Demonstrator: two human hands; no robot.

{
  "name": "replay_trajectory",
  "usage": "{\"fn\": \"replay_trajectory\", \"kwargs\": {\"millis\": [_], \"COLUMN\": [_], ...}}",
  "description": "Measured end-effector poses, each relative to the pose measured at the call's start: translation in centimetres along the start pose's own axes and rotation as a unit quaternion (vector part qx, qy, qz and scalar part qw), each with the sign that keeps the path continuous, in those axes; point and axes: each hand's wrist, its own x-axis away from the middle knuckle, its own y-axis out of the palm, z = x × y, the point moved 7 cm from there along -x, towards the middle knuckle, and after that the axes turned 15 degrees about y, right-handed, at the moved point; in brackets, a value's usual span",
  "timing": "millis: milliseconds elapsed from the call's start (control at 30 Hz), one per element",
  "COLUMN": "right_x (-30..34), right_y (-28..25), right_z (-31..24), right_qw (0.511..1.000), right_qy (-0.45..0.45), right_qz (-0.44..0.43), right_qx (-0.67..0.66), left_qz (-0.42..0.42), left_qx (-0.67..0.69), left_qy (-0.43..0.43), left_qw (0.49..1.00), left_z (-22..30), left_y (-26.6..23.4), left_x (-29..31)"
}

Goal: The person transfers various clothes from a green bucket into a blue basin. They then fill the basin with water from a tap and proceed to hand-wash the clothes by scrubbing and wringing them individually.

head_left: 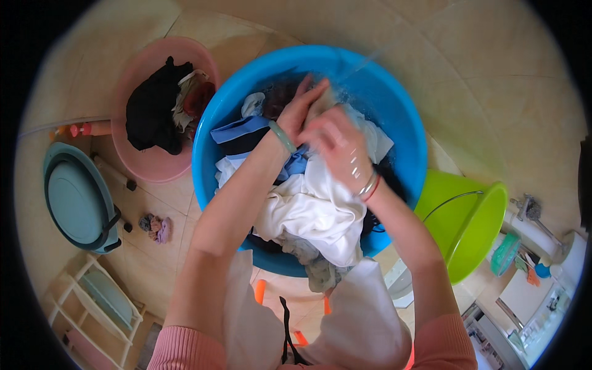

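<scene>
Both my hands are over a large blue basin (209,126) heaped with wet laundry. My left hand (299,111), with a pale green bangle at the wrist, has its fingers stretched out toward the far side. Against its palm is a light brown patch, perhaps cloth, too unclear to name. My right hand (338,143) is bent across beside it and smeared by motion, so its grip is unclear. A thin stream of water (364,63) falls close to my fingertips. A white garment (320,206) hangs toward me, with a blue-and-black garment (240,135) to its left.
A pink basin (132,163) with dark clothes stands at the far left, above a folded grey-blue basin (74,197). A lime green bucket (444,209) touches the right side. Scrunchies (157,228) lie on the tiles. A cream rack (102,296) stands lower left.
</scene>
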Motion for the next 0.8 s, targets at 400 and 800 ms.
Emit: {"fn": "replay_trajectory", "kwargs": {"millis": [400, 800], "right_x": [-1.5, -2.0], "right_y": [1.5, -0.8], "right_z": [-4.8, 16.4], "right_qw": [0.983, 0.953], "right_qy": [-0.074, 0.280], "right_qz": [0.160, 0.120], "right_qx": [0.056, -0.004], "left_qz": [-0.078, 0.167], "left_qx": [0.168, -0.015], "left_qy": [0.134, 0.019], "left_qw": [0.974, 0.986], "left_z": [-1.0, -1.9], "left_y": [1.9, -2.5], "left_x": [1.6, -1.5]}}
